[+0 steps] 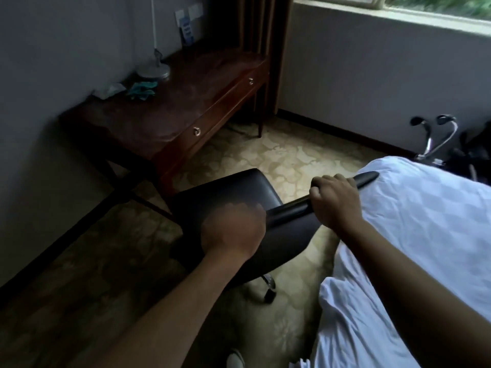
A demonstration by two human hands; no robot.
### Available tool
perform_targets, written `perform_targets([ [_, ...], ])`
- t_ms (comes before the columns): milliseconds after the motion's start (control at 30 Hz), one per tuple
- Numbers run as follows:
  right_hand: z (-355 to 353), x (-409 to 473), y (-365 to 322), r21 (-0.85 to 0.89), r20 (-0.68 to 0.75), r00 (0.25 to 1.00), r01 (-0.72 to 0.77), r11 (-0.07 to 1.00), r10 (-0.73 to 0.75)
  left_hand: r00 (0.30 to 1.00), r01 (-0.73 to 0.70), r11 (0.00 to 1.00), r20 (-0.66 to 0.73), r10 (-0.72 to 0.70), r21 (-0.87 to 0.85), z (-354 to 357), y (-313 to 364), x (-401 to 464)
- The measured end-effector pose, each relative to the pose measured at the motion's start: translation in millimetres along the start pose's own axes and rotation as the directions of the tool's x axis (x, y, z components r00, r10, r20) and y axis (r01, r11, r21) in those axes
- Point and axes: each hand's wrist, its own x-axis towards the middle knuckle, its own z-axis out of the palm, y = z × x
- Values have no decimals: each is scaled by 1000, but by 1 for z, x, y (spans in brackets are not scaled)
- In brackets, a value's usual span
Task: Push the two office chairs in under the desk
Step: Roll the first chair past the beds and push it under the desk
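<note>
A black office chair (228, 192) on castors stands on the carpet in front of me, between the dark wooden desk (170, 107) and the bed. My right hand (334, 200) grips the top edge of the chair's backrest (289, 211). My left hand (233, 229) is blurred and sits at the left end of that backrest; its grip cannot be made out. The chair's seat points toward the desk's near corner and is not under it. A second chair with chrome arms (438, 136) shows partly at the far right, behind the bed.
A white-covered bed (425, 221) fills the right side, close to the chair. On the desk are a lamp base (154, 70), a teal cloth (140, 90) and a packet. Patterned carpet (279, 155) lies open between desk and far wall. A curtain hangs beyond the desk.
</note>
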Motion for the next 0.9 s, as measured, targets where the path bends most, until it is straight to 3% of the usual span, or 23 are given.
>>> perform_targets([
  [167,-2,39,22,-55,17,1000,8,998,-7,987,-57,998,147,61,-33,16,52,34],
  [467,-7,129,67,-129,178,976,153,980,-129,995,-10,1000,97,9,14,48,115,84],
  [633,-2,184,92,-150,325,914,304,941,-244,998,32,998,48,-34,48,62,144,106],
  [700,4,200,97,-88,364,878,364,927,-311,995,94,994,17,-95,57,66,152,111],
  [800,15,202,107,32,286,844,464,885,-453,965,259,963,-48,-256,74,70,161,117],
  [900,18,214,118,52,303,758,592,804,-578,920,384,918,-124,-372,98,76,189,125],
])
